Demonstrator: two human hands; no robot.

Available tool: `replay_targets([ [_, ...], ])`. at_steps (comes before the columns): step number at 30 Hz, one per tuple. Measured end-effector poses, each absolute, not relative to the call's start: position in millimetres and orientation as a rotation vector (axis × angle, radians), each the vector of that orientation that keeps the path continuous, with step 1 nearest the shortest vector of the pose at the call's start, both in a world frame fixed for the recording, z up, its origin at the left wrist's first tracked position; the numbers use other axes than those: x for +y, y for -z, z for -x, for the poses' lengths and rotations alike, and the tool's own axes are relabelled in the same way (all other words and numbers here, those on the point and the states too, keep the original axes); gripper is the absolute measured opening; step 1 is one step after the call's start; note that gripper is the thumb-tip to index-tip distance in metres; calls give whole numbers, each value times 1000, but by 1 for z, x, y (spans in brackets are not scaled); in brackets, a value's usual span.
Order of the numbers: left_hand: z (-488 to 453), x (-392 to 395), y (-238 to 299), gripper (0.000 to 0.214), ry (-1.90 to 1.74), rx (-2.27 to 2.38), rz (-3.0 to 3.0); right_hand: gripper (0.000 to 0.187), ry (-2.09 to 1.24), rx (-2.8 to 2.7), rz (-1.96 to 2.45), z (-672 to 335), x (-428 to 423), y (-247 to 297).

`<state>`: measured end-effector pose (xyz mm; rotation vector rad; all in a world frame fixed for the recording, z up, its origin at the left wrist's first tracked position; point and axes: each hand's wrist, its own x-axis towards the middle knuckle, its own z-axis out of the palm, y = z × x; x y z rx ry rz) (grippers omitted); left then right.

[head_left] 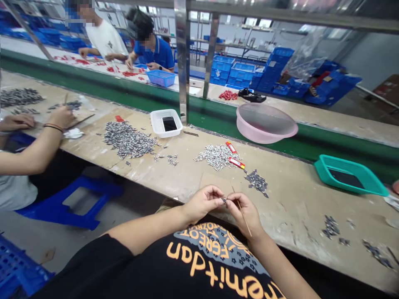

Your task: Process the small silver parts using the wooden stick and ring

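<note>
My left hand [202,203] pinches a tiny grey metal part [224,201] between its fingertips. My right hand [245,215] grips a thin wooden stick [240,209], and its fingertips nearly meet the part. Both hands are held just in front of the edge of a scuffed workbench [174,182]. Beyond them lie a silvery pile of small metal parts [216,157] and a smaller dark pile [257,182]. A larger grey pile [127,140] lies further left. Two small red-and-yellow packets [234,155] rest beside the silvery pile.
A co-worker's hand [60,117] works at the bench on my left. A white tray [166,123], pink basin [264,122] and teal tray [350,174] stand on the bench. A green belt [249,118] runs behind it. A blue stool [68,203] stands below left.
</note>
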<state>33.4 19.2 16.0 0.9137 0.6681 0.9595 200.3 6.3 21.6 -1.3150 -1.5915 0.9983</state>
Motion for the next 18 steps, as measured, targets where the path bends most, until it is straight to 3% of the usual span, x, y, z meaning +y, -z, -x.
replay_targets([
  [10, -37, 17, -5, 23, -1077, 692, -650, 15, -1062, -1527, 1173, -195, 5, -10],
  [14, -20, 19, -3, 22, -1146, 848, -680, 25, -863, -1673, 1170, -212, 15, -8],
  [18, -8, 24, 1, 23, -1136, 946, -714, 21, -674, -1851, 1176, -224, 24, -3],
])
